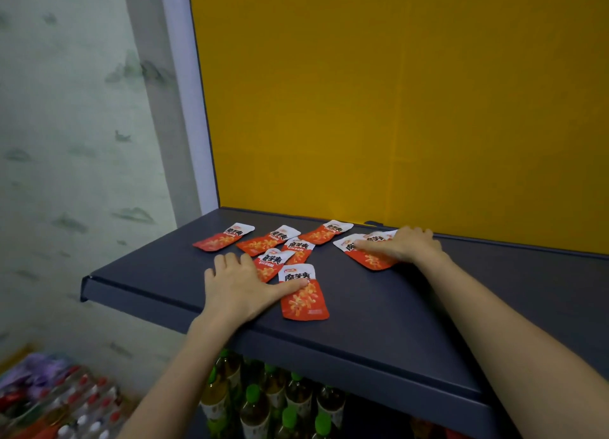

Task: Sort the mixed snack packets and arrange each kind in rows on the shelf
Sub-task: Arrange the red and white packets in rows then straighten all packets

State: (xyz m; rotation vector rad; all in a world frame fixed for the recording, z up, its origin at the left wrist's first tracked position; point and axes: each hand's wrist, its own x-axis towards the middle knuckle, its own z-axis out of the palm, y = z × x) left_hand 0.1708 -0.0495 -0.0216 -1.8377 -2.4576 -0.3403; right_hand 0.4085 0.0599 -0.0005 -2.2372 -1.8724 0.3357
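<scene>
Dark shelf against a yellow back panel, green-capped bottles below. Left hand flat, fingers spread, thumb pressing the nearest packet. Right hand at two o'clock, fingers together, flat on overlapping packets. Best slid, not lifted, into line with the back row at twelve (edges squared, no overlap). Roughly eight red-and-white packets; only one kind visible.

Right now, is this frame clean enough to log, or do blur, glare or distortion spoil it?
Head view: dim, even light, no glare; wide-angle bend curves the shelf edge; red packets readable but soft; bottles and lower-left corner blurred.
</scene>
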